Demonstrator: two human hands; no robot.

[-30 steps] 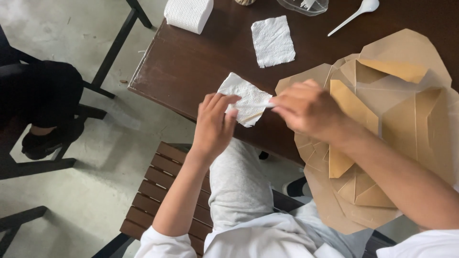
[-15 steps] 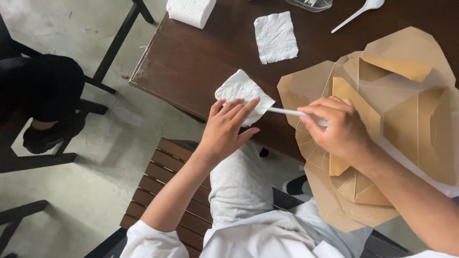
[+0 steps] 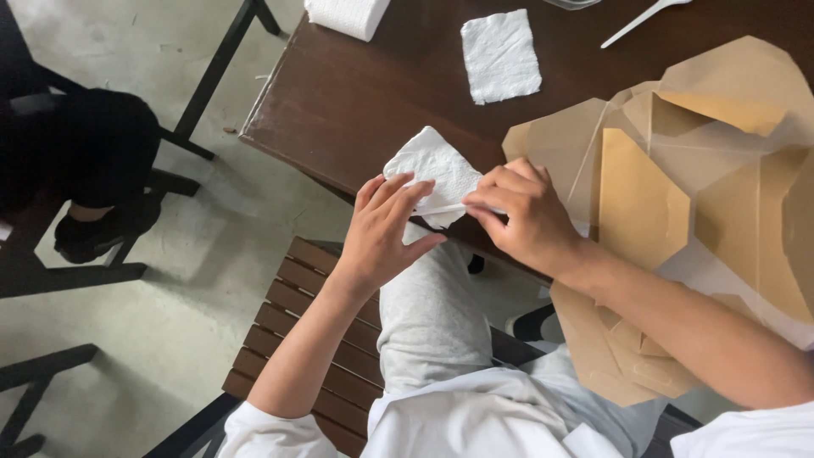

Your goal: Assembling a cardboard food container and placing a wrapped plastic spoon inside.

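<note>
A white paper napkin (image 3: 434,165) lies at the near edge of the dark brown table (image 3: 356,93). My left hand (image 3: 386,233) rests its fingertips on the napkin's near side, fingers spread. My right hand (image 3: 526,216) pinches a thin white plastic utensil handle (image 3: 445,209) and holds it across the napkin. The utensil's other end is hidden under my fingers. The two hands almost touch over the napkin.
A second napkin (image 3: 500,55) lies flat further back, a napkin stack (image 3: 348,15) at the far left corner, a white plastic spoon (image 3: 640,19) at the back. Unfolded brown cardboard food boxes (image 3: 678,195) cover the right. A slatted bench (image 3: 292,339) is under me; a seated person's dark leg (image 3: 93,153) is left.
My right hand moved left with the white utensil, from over the cardboard box back onto the napkin. My left hand stayed on the napkin.
</note>
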